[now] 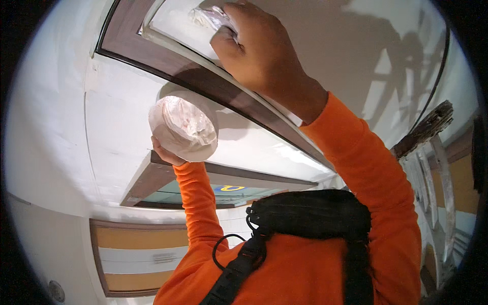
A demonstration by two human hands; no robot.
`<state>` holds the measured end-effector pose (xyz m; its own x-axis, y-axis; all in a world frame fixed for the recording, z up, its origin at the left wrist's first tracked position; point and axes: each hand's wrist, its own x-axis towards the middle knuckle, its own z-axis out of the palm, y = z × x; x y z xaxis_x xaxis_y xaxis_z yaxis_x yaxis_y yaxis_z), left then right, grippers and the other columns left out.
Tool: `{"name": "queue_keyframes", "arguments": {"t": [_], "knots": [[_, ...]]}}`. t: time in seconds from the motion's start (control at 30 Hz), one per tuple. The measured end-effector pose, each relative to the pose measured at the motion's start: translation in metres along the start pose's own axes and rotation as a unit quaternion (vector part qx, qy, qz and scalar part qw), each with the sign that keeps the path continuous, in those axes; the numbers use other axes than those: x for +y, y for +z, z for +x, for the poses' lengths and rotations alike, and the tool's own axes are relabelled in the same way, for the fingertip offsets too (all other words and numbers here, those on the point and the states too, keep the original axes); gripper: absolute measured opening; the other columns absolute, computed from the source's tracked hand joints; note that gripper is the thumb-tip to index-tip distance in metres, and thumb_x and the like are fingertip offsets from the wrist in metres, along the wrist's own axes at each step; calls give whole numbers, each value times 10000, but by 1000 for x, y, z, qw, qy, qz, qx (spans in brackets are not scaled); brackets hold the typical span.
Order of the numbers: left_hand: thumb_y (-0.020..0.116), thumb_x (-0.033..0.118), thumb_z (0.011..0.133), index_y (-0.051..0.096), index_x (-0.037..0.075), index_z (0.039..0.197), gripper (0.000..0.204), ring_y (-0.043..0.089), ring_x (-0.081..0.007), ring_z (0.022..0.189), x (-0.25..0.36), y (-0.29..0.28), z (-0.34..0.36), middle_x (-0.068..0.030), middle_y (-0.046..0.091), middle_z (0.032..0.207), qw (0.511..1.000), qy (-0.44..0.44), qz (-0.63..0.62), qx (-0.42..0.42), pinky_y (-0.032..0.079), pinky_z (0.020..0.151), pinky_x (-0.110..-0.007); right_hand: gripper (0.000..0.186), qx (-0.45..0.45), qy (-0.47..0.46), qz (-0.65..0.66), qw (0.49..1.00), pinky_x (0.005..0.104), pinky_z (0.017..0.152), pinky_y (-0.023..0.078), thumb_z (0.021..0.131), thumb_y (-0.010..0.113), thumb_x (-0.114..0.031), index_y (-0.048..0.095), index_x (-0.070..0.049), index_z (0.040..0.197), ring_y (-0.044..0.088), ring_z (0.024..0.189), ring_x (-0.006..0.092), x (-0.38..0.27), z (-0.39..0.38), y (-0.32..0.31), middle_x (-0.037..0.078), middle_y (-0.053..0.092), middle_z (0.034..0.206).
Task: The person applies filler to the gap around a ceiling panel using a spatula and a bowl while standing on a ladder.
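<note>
Right hand point(262, 51) in a tight curl

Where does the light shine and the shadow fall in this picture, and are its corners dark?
Head view: white material shines in the bowl the left hand holds; head view: shadows fall on the pale panel right of the right hand; head view: corners are black outside the fisheye image.

The white surface point(119, 91) carries brown trim point(203, 81), edged in black. Below the trim's lower edge, a second brown frame point(152, 180) surrounds a greenish panel point(168, 198). Lower left: brown-framed panel with orange-yellow and white bands point(137, 238); round fitting point(56, 291) beyond its left edge. Right: white-stained ladder point(448, 203), dark cable point(438, 84), cast shadows point(404, 63).
</note>
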<state>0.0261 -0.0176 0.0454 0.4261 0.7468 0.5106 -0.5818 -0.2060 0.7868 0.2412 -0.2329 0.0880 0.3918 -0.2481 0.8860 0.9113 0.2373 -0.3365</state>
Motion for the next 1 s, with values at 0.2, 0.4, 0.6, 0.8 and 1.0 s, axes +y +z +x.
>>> {"name": "queue_keyframes", "arguments": {"t": [0.2,0.4,0.6,0.8,1.0], "knots": [[433,546,862,442,41,1428,758,506,-401,1276,0,11,-1,-219,478,1430,1000,-13,-18,15,471,1037,-549,240,6,-40,-23,999,413,730,555,804,653,-113,639,14,1007,644,785,321,-2,-2,-6,177,650,875],[433,560,858,385,58,1475,796,472,-407,1307,5,-3,1,-220,440,1462,998,-46,-39,-13,437,1058,-564,262,-113,-103,-102,983,420,823,531,823,688,-157,672,-38,1056,630,952,266,-18,8,-10,140,658,1018],[449,555,861,383,54,1470,791,477,-404,1303,-2,-7,2,-227,450,1447,1000,-6,-12,24,423,1069,-558,259,-151,-189,-209,947,400,914,426,824,693,-173,700,-86,1067,580,1054,205,-26,19,-4,82,654,1096],[412,543,897,370,16,1467,778,474,-405,1306,12,8,-3,-229,449,1450,997,-45,-61,-8,404,1086,-545,401,-207,-165,-249,931,442,942,416,823,626,-117,570,-1,1203,532,1079,299,-31,28,-4,161,569,1193],[415,556,892,401,34,1462,772,471,-400,1310,7,10,0,-207,447,1460,997,-44,-56,-20,402,1086,-550,235,-134,-179,-222,949,398,922,450,834,687,-194,706,-81,1039,576,1059,209,-27,21,3,82,651,1087]]}}
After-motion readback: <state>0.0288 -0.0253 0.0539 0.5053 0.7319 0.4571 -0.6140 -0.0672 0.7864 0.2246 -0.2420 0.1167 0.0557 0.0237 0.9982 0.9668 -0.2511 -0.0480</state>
